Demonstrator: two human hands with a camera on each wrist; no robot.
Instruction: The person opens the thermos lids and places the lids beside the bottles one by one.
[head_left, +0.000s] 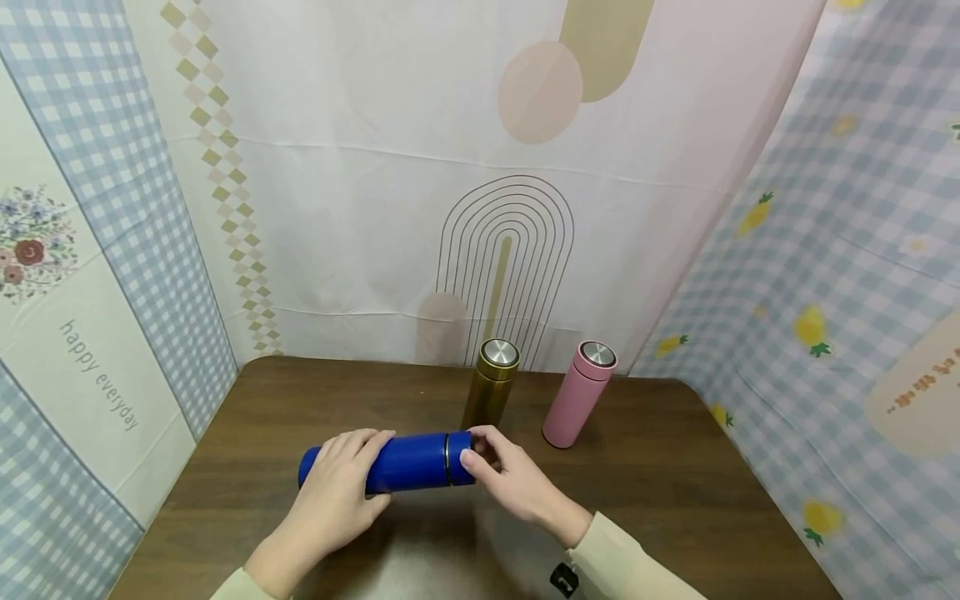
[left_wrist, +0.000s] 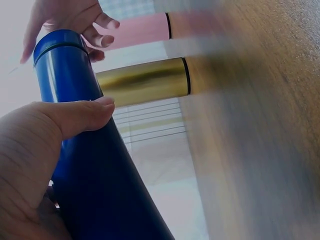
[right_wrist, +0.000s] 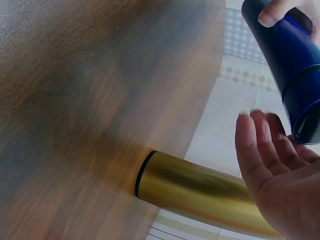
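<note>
My left hand (head_left: 337,482) grips a blue thermos flask (head_left: 414,463) around its body, holding it tilted nearly sideways above the table. The lid end (head_left: 459,458) points right, towards my right hand (head_left: 516,477). In the right wrist view the right hand's fingers (right_wrist: 247,137) are spread and loosely extended beside the lid. From the left wrist the thumb (left_wrist: 82,116) shows lying across the blue flask, and the right hand appears behind the lid. A gold thermos flask (head_left: 489,402) stands upright just beyond the lid end.
A pink thermos flask (head_left: 574,407) stands upright to the right of the gold one, both with silver-topped lids. The brown wooden table (head_left: 637,483) ends at a patterned cloth backdrop (head_left: 360,233). Checked cloth (head_left: 862,267) hangs on the right side.
</note>
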